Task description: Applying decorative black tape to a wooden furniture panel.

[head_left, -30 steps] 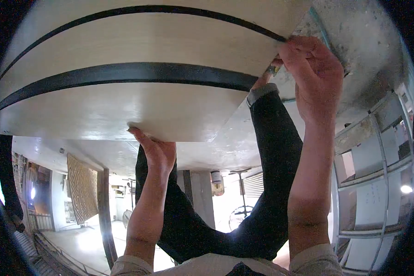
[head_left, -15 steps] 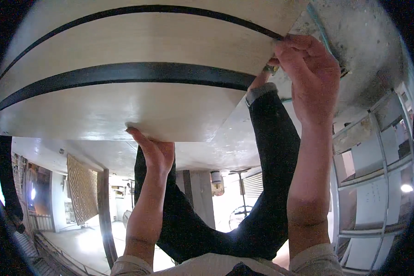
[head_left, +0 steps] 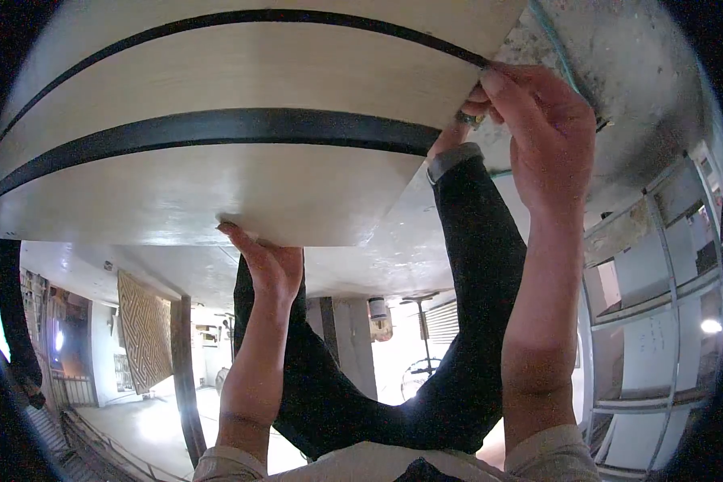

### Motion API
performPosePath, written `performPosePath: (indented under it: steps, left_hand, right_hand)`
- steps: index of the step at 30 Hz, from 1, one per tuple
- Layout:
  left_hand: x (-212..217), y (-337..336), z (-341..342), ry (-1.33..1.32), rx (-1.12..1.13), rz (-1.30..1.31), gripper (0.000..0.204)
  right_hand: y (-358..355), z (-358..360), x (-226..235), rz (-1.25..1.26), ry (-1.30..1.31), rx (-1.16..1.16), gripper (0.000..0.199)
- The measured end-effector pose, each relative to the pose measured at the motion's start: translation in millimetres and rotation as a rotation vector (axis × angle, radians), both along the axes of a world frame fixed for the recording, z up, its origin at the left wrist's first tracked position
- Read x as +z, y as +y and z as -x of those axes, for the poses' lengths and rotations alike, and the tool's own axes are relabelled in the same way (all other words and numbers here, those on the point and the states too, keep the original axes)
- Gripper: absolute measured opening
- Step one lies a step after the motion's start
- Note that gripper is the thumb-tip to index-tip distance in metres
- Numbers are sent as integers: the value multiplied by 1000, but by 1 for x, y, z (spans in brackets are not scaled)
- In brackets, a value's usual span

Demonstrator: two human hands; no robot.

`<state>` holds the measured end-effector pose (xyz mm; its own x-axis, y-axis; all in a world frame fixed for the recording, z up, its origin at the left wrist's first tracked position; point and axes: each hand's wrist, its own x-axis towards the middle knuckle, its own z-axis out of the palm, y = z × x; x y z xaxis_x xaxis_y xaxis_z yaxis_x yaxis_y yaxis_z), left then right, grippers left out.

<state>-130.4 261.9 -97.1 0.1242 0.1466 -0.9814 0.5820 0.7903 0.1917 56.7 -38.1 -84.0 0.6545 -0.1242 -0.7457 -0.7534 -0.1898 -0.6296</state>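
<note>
A wide, light beige panel (head_left: 257, 189) stretches across the upper left over my legs. Two dark strips run along it: a broad near strip (head_left: 281, 127) and a thin far strip (head_left: 273, 14). My left hand (head_left: 275, 269) grips the near edge of the panel, thumb on its upper face and the other fingers hidden below. At the right edge, my right hand (head_left: 553, 120) has thumb and fingertips pinched at the end of the thin strip. Some of its fingers curl beneath, partly hidden by the panel's edge.
My dark-trousered legs (head_left: 478, 233) are spread below the panel. A grey, stained floor (head_left: 618, 72) with a thin green line (head_left: 556, 40) lies at the upper right. A metal frame rack (head_left: 671, 297) stands right; a patterned panel (head_left: 145, 329) and a post (head_left: 186, 377) are left.
The panel's right edge and the thin strip's end have shifted slightly left, with the right fingertips still there. My left hand keeps nearly the same place.
</note>
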Motion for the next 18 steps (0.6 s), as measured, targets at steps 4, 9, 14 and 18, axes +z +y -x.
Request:
performPosePath:
  steps: [4, 9, 14, 18]
  left_hand:
    - [-3, 2, 4, -32, -3, 26, 88]
    - [-2, 0, 2, -14, 11, 4, 87]
    - [-3, -3, 2, -42, -6, 14, 90]
    - [0, -6, -4, -31, -24, -34, 92]
  right_hand:
    - [2, -1, 0, -24, 7, -35, 14]
    - [0, 0, 0, 29, -11, 29, 14]
    - [-2, 2, -2, -71, -6, -64, 14]
    - [-2, -1, 2, -11, 5, 14, 13]
